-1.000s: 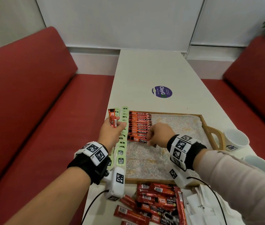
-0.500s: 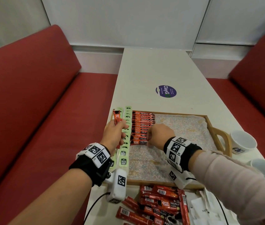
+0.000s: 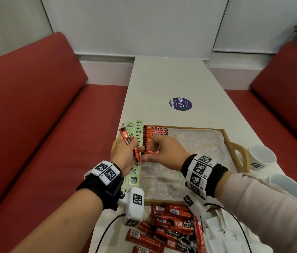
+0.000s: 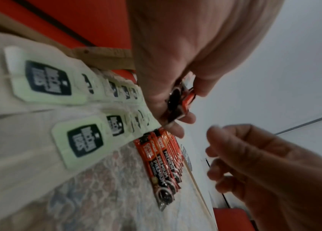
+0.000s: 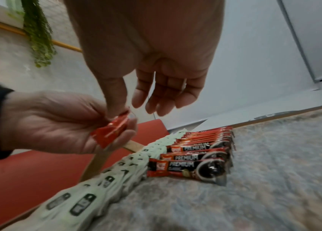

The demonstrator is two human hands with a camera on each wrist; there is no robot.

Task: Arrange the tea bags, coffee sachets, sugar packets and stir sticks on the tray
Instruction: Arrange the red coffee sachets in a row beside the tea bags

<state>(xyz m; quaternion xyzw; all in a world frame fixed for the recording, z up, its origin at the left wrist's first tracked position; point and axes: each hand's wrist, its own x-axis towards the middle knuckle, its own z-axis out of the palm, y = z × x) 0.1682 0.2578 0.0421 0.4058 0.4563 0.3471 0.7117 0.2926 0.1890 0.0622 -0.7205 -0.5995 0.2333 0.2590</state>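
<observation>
The left hand [image 3: 125, 154] holds a small bunch of red coffee sachets [image 3: 128, 143] upright over the left edge of the wooden tray [image 3: 235, 143], its fingers and thumb curled round them. The right hand [image 3: 164, 152] hovers just beside it with fingers loosely bent; its thumb [image 5: 114, 93] touches the top of the held sachets, while the other fingers [image 5: 156, 96] hang apart and grip nothing. On the tray's patterned mat [image 3: 189, 152], a row of coffee sachets [image 3: 153, 136] lies side by side, overlapping, in the far left part. Just left of that row, two lines of pale green tea bags [image 3: 138, 128] run along the tray's left side. More red sachets [image 3: 173, 225] lie in a loose pile on the white table [image 3: 171, 79] in front of the tray, with white sugar packets [image 3: 220, 232] next to them on the right. Two white cups [image 3: 260, 156] stand on the table just past the tray's right handle.
</observation>
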